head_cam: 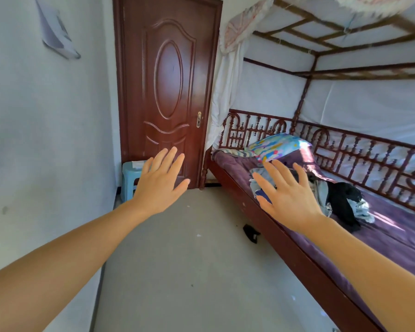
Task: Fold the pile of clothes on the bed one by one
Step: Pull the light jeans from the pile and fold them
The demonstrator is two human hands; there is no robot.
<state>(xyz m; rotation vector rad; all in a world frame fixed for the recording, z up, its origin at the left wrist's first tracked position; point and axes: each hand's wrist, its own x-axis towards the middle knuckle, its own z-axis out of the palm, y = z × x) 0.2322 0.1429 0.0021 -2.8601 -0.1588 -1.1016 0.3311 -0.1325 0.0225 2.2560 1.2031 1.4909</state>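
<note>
A pile of clothes [340, 200] lies on the purple bed cover [393, 236], with a black garment on top and pale grey and blue pieces under it. My right hand [288, 195] is raised in the air with its fingers spread, in front of the pile's left part and holding nothing. Over the floor to the left, my left hand [161, 180] is also raised with spread fingers and is empty. Both arms stretch forward from the bottom corners.
The dark wooden bed frame [285, 245] runs along the right, with a carved rail behind and a colourful pillow [278, 146] at its head. A brown door [168, 92] stands shut ahead. A blue plastic stool [130, 178] sits by it. A dark object [250, 233] lies on the floor.
</note>
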